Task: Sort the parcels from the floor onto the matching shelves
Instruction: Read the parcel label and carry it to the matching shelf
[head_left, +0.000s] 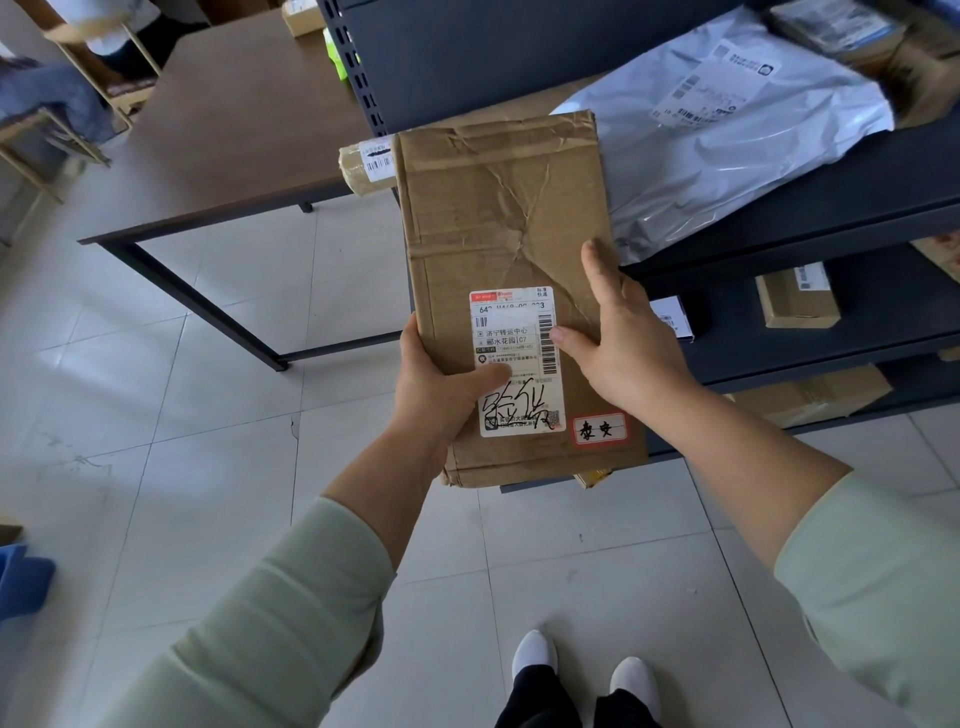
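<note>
Parcel (511, 291): flat creased brown cardboard, white label; left hand (441, 389), right hand (623, 338) grip edges.

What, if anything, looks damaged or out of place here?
The cardboard parcel held in the left hand and right hand is creased and dented across its upper face, its tape wrinkled.
</note>
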